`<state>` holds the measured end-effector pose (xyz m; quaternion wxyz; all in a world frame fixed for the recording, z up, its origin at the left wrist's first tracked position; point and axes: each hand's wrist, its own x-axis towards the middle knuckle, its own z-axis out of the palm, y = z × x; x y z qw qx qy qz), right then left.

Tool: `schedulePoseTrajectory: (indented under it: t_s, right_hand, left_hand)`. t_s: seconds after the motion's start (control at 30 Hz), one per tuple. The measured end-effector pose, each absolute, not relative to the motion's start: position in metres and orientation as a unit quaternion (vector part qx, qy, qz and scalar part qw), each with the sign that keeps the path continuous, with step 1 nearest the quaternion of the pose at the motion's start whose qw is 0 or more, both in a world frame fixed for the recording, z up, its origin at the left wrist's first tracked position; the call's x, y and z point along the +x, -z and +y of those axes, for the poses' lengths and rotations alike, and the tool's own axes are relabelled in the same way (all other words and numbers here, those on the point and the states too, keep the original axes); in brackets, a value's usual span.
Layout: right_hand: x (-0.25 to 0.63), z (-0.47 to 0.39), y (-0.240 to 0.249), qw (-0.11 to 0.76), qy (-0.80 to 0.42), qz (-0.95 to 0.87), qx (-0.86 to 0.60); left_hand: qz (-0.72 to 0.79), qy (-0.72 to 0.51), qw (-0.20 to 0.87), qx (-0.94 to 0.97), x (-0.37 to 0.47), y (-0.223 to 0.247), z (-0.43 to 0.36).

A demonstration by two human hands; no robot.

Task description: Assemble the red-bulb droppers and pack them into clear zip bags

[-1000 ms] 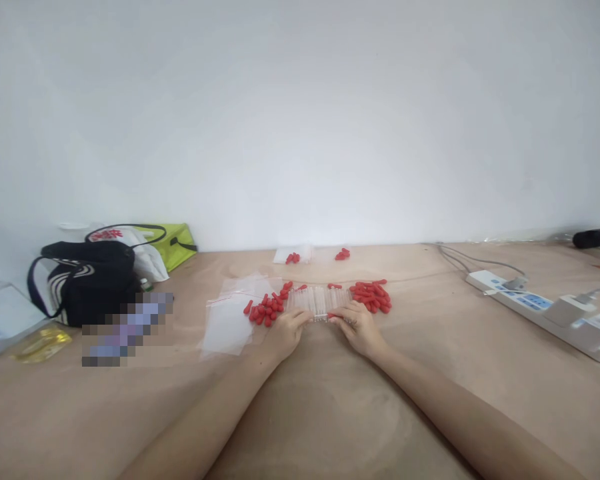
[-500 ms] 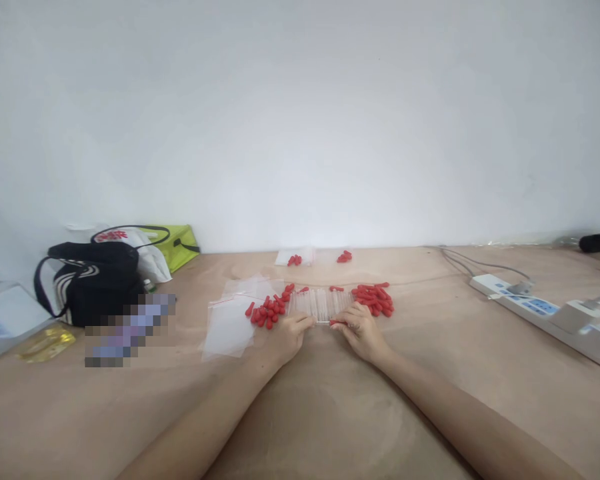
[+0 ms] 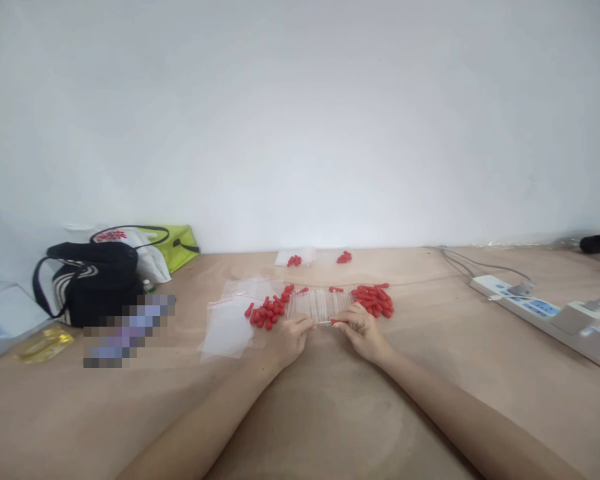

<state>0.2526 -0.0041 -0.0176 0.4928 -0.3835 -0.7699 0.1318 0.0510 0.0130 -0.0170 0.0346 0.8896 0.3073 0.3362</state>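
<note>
My left hand [image 3: 294,337] pinches one end of a thin clear tube [image 3: 323,323] held level near the table. At its other end, my right hand [image 3: 363,331] grips a small red rubber bulb [image 3: 335,321] that meets the tube. Just beyond both hands lies a row of clear tubes [image 3: 318,303], side by side. One pile of red bulbs [image 3: 266,312] is left of the row, and another pile of red bulbs [image 3: 375,299] lies to the right, partly behind my right hand.
Clear plastic bags [image 3: 229,327] lie left of the bulbs. Two small groups of red pieces sit near the wall, one on a clear bag [image 3: 307,256]. A black bag [image 3: 100,283] stands at left, a power strip [image 3: 530,304] at right.
Both hands stay in nearly the same place, still on the tube and the red bulb. The tube's position between them has shifted very slightly.
</note>
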Motion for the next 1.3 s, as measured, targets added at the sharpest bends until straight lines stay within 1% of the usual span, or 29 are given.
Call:
schedulePoseTrajectory:
  t_s: [0.17,0.4,0.6,0.67,0.9,1.1,1.3]
  right_hand:
    - [0.253,-0.003,0.02,0.484,-0.136,-0.773,-0.387]
    - [0.254,-0.006,0.02,0.465,-0.1,-0.795,-0.377]
    - [0.254,-0.01,0.017,0.403,-0.012,-0.83,-0.385]
    - [0.254,-0.009,0.016,0.385,-0.002,-0.832,-0.398]
    - [0.257,0.0,0.015,0.411,-0.083,-0.798,-0.432]
    - [0.256,-0.004,0.014,0.393,-0.064,-0.813,-0.424]
    - [0.257,-0.007,0.011,0.387,-0.017,-0.823,-0.416]
  left_hand:
    - [0.312,-0.326,0.037,0.892,0.053,0.014,0.011]
    - [0.309,-0.303,-0.003,0.901,0.054,0.012,0.009]
    - [0.315,-0.288,-0.03,0.904,0.056,0.007,0.004]
    - [0.325,-0.287,-0.03,0.901,0.057,0.005,0.003]
    - [0.356,-0.306,-0.034,0.882,0.058,0.004,0.005]
    - [0.364,-0.292,-0.083,0.88,0.057,0.005,0.006]
    - [0.346,-0.278,-0.046,0.895,0.056,0.006,0.008]
